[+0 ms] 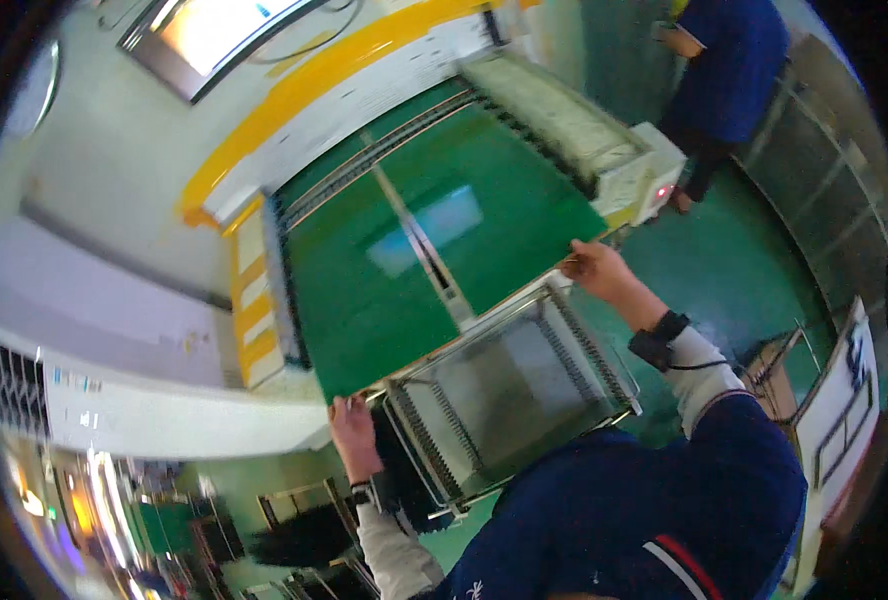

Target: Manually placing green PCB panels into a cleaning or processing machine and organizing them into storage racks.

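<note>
A broad, glossy green panel (349, 310) lies on the bed of a conveyor machine. A pale strip (404, 215) runs down its middle, and I cannot tell whether it is one sheet or two side by side. My left hand (354, 435) is closed on its near left corner, thumb on top. At the near right corner, my right hand (596, 270) pinches the edge between thumb and fingers. Just below the panel's near edge, between my forearms, stands a metal rack (426, 450) with toothed slot bars along its sides.
Beyond the panel runs a dark roller row (374, 155). A side housing (564, 120) with a red light flanks the bed on the right, a yellow-striped rail (256, 300) on the left. A person in blue (734, 70) stands at the upper right. A white frame (849, 400) leans at right.
</note>
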Motion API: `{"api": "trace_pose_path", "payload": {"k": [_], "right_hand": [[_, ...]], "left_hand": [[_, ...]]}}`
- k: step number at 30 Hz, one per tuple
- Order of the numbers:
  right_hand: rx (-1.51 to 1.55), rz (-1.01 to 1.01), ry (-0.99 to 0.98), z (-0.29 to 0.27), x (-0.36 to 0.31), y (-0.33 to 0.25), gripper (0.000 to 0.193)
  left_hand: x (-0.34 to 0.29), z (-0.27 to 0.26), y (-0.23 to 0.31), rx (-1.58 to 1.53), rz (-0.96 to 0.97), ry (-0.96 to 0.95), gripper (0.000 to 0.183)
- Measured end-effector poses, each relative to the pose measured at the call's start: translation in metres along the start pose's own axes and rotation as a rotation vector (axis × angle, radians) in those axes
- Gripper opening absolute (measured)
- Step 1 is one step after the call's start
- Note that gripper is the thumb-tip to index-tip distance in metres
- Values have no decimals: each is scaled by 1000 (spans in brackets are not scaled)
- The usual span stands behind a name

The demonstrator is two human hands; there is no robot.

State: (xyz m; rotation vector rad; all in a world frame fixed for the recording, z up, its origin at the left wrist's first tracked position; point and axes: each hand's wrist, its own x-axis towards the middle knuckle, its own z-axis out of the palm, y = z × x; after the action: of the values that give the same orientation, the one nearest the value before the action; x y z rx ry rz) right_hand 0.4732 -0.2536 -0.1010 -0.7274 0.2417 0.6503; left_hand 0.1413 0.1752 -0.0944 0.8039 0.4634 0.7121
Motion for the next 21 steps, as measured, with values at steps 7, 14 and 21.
{"api": "trace_pose_path", "payload": {"k": [7,14,21], "right_hand": [[-50,-43,25,13,-1,-7,19],[-72,-53,-11,16,14,-8,20],[-60,-81,22,15,13,-3,21]], "left_hand": [[12,6,-1,-91,-95,44,8],[26,11,-8,-101,-103,38,8],[31,8,-14,-102,-85,12,11]]}}
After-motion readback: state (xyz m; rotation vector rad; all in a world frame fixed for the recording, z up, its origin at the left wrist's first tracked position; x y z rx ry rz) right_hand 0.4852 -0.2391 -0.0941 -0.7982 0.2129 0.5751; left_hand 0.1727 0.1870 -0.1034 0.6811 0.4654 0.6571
